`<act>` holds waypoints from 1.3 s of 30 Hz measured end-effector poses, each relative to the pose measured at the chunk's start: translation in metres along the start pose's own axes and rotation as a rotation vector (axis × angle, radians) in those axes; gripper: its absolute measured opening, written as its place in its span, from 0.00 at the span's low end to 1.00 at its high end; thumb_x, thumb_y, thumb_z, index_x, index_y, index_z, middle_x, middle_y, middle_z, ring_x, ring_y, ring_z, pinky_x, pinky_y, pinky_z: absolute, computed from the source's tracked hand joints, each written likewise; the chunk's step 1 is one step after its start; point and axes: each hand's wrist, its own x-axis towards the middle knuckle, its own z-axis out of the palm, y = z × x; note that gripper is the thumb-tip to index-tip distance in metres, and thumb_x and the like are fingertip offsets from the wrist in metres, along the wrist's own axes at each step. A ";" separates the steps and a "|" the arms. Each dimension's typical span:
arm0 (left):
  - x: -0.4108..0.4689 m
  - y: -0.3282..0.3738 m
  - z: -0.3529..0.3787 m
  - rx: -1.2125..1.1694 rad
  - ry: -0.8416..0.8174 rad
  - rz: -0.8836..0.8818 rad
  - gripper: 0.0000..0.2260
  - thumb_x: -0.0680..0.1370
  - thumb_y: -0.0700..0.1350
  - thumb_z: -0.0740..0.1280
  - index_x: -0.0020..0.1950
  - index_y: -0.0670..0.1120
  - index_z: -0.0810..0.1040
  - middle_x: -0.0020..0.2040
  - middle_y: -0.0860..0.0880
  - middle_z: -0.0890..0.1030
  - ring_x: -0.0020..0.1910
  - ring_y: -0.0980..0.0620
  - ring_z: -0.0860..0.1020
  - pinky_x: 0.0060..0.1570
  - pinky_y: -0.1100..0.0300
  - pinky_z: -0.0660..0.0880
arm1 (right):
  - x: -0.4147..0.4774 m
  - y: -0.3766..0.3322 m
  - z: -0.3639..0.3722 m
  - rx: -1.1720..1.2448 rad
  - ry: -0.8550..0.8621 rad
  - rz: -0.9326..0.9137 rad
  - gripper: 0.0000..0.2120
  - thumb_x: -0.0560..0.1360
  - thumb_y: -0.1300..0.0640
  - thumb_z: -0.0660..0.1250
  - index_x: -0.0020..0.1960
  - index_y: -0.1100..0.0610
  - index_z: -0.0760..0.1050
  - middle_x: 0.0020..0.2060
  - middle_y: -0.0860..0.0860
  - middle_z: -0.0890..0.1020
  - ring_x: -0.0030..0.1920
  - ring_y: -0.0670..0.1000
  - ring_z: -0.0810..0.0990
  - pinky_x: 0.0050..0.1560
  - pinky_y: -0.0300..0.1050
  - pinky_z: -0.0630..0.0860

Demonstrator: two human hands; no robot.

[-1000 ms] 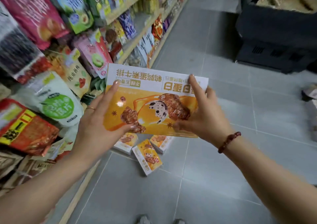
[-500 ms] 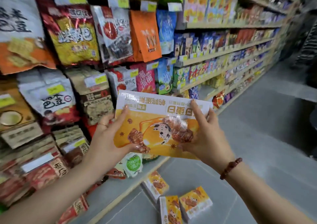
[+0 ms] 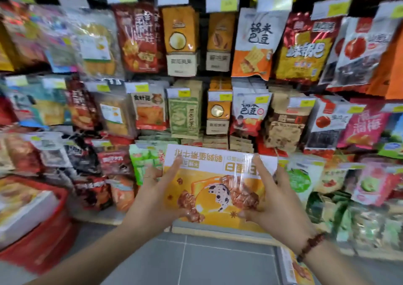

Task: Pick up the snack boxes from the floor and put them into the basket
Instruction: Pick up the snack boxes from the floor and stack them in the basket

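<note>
While the snack box [image 3: 218,188] is being held in the air in front of the stocked snack bags [image 3: 185,114], the left hand [image 3: 157,195] is gripping its left edge. The thumb is pressing on the lower front face and the index finger is lying straight up the front toward the white band. The right hand [image 3: 277,202] is gripping the right edge in the same manner. The remaining fingers of both hands are sitting behind the box, out of sight. The box is facing the camera with its print upside down. The red basket [image 3: 50,239] is standing on the floor [image 3: 207,263] at the left, well apart from the held box, and is carrying pale, blurred packages. A second snack box [image 3: 294,267] is lying on the floor at the lower right, beside the right forearm. A beaded bracelet [image 3: 311,245] is circling the right wrist.
</note>
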 end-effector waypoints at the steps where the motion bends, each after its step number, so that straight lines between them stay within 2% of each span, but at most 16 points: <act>1: -0.011 -0.018 -0.011 0.002 0.034 -0.032 0.53 0.60 0.50 0.81 0.71 0.69 0.46 0.54 0.50 0.63 0.51 0.53 0.65 0.56 0.65 0.65 | 0.006 -0.017 0.013 0.001 -0.019 -0.039 0.58 0.62 0.40 0.77 0.71 0.34 0.32 0.66 0.50 0.53 0.61 0.52 0.66 0.53 0.41 0.73; 3: -0.034 -0.054 -0.034 -0.004 0.097 -0.098 0.53 0.59 0.48 0.81 0.71 0.68 0.48 0.54 0.50 0.63 0.52 0.54 0.65 0.60 0.66 0.64 | 0.019 -0.054 0.040 -0.005 -0.072 -0.113 0.59 0.62 0.40 0.77 0.71 0.34 0.32 0.67 0.51 0.53 0.62 0.53 0.67 0.54 0.41 0.73; 6: -0.070 -0.113 -0.073 0.014 0.181 -0.224 0.54 0.59 0.46 0.81 0.71 0.66 0.48 0.53 0.51 0.62 0.50 0.57 0.63 0.57 0.70 0.62 | 0.037 -0.121 0.083 0.006 -0.173 -0.202 0.59 0.63 0.41 0.76 0.72 0.34 0.31 0.74 0.53 0.45 0.71 0.55 0.60 0.60 0.43 0.71; 10: -0.116 -0.192 -0.128 0.101 0.277 -0.351 0.56 0.57 0.45 0.81 0.74 0.59 0.47 0.54 0.52 0.62 0.51 0.59 0.62 0.54 0.75 0.60 | 0.054 -0.217 0.150 0.035 -0.292 -0.303 0.58 0.64 0.42 0.76 0.72 0.35 0.31 0.75 0.52 0.45 0.70 0.54 0.63 0.58 0.42 0.71; 14: -0.156 -0.262 -0.178 0.125 0.332 -0.444 0.57 0.57 0.46 0.82 0.73 0.64 0.46 0.58 0.51 0.61 0.54 0.61 0.60 0.59 0.75 0.59 | 0.066 -0.298 0.218 0.076 -0.385 -0.378 0.58 0.63 0.40 0.76 0.71 0.32 0.32 0.75 0.50 0.42 0.73 0.53 0.59 0.59 0.44 0.72; 16: -0.171 -0.293 -0.197 0.119 0.339 -0.494 0.57 0.56 0.47 0.82 0.71 0.71 0.46 0.66 0.47 0.60 0.66 0.54 0.60 0.68 0.66 0.60 | 0.071 -0.331 0.244 0.081 -0.428 -0.394 0.58 0.63 0.40 0.76 0.71 0.32 0.31 0.75 0.49 0.41 0.74 0.53 0.58 0.57 0.44 0.73; 18: -0.182 -0.321 -0.213 0.112 0.329 -0.578 0.56 0.56 0.48 0.81 0.68 0.75 0.46 0.67 0.44 0.61 0.70 0.40 0.61 0.68 0.52 0.67 | 0.077 -0.360 0.269 0.089 -0.492 -0.399 0.58 0.63 0.41 0.76 0.71 0.32 0.31 0.75 0.50 0.38 0.72 0.54 0.62 0.59 0.45 0.74; 19: -0.186 -0.333 -0.221 0.110 0.328 -0.600 0.55 0.57 0.49 0.81 0.69 0.74 0.48 0.65 0.44 0.61 0.70 0.39 0.61 0.67 0.52 0.68 | 0.082 -0.373 0.280 0.101 -0.520 -0.402 0.59 0.63 0.41 0.77 0.70 0.32 0.30 0.75 0.49 0.36 0.70 0.53 0.67 0.58 0.46 0.75; 21: -0.191 -0.357 -0.235 0.084 0.330 -0.639 0.54 0.58 0.49 0.82 0.70 0.69 0.49 0.64 0.46 0.61 0.67 0.44 0.64 0.65 0.63 0.67 | 0.098 -0.398 0.303 0.104 -0.555 -0.432 0.60 0.61 0.41 0.78 0.69 0.30 0.29 0.74 0.47 0.37 0.60 0.52 0.76 0.53 0.47 0.78; 23: -0.191 -0.382 -0.248 0.075 0.320 -0.700 0.55 0.58 0.51 0.82 0.71 0.66 0.46 0.60 0.50 0.61 0.59 0.53 0.66 0.57 0.75 0.64 | 0.115 -0.421 0.328 0.104 -0.587 -0.458 0.61 0.60 0.42 0.78 0.69 0.29 0.30 0.72 0.44 0.41 0.57 0.51 0.77 0.50 0.46 0.79; 24: -0.189 -0.396 -0.255 0.071 0.322 -0.734 0.56 0.57 0.52 0.82 0.71 0.65 0.44 0.57 0.52 0.61 0.56 0.55 0.65 0.53 0.76 0.62 | 0.125 -0.434 0.341 0.108 -0.589 -0.472 0.61 0.60 0.42 0.78 0.68 0.29 0.30 0.71 0.45 0.44 0.56 0.51 0.77 0.50 0.46 0.79; 27: -0.179 -0.442 -0.277 0.095 0.348 -0.811 0.56 0.59 0.51 0.81 0.70 0.64 0.42 0.53 0.52 0.60 0.52 0.55 0.65 0.55 0.71 0.66 | 0.158 -0.475 0.381 0.115 -0.581 -0.553 0.61 0.60 0.40 0.77 0.68 0.30 0.28 0.68 0.50 0.51 0.59 0.52 0.74 0.51 0.47 0.79; 30: -0.167 -0.477 -0.304 0.115 0.328 -0.884 0.53 0.62 0.49 0.80 0.69 0.65 0.41 0.55 0.53 0.59 0.53 0.55 0.66 0.52 0.73 0.67 | 0.188 -0.516 0.411 0.119 -0.638 -0.577 0.60 0.61 0.40 0.77 0.67 0.32 0.27 0.69 0.48 0.51 0.62 0.51 0.71 0.56 0.45 0.76; 34: -0.158 -0.520 -0.343 0.161 0.320 -0.966 0.50 0.66 0.49 0.77 0.70 0.66 0.40 0.56 0.55 0.58 0.52 0.56 0.68 0.46 0.74 0.66 | 0.220 -0.573 0.446 0.143 -0.687 -0.607 0.61 0.61 0.41 0.77 0.69 0.33 0.29 0.68 0.49 0.55 0.57 0.50 0.74 0.53 0.43 0.76; 37: -0.162 -0.560 -0.371 0.166 0.319 -1.009 0.48 0.66 0.48 0.76 0.73 0.66 0.45 0.57 0.55 0.58 0.51 0.56 0.67 0.48 0.70 0.68 | 0.234 -0.615 0.478 0.106 -0.726 -0.613 0.61 0.60 0.39 0.76 0.72 0.36 0.31 0.69 0.50 0.54 0.53 0.51 0.77 0.48 0.43 0.77; 39: -0.166 -0.591 -0.392 0.169 0.306 -1.024 0.47 0.67 0.46 0.75 0.71 0.67 0.45 0.57 0.55 0.58 0.52 0.54 0.69 0.47 0.68 0.70 | 0.240 -0.644 0.501 0.112 -0.737 -0.621 0.61 0.60 0.38 0.76 0.73 0.37 0.32 0.71 0.50 0.53 0.58 0.52 0.75 0.52 0.45 0.77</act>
